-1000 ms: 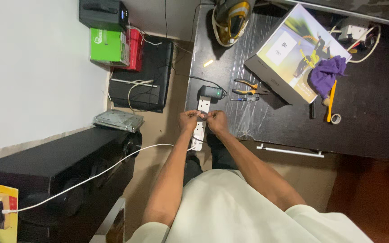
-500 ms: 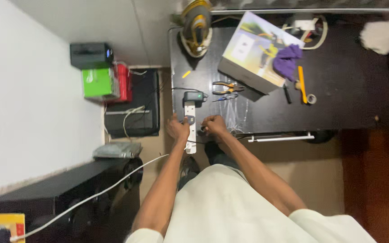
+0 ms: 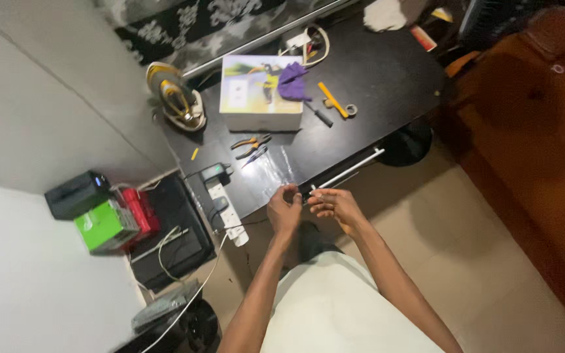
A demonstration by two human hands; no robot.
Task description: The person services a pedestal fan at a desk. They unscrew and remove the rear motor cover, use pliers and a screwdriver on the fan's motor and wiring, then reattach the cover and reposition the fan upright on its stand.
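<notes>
Dark small part (image 3: 306, 195) pinched between both hands, orientation indiscernible

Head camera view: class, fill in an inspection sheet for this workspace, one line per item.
Surface: dark desk, corner near the wall.
Job's things: something small between both hands, too small to tell.
Clutter: flat box, purple cloth, pliers, yellow-handled tool, clothes iron.
Grippers: left hand and right hand close together at the desk edge.
Cables: white power strip with plugs; white cable to the floor.
Surroundings: green box, red box, tiled floor.
</notes>
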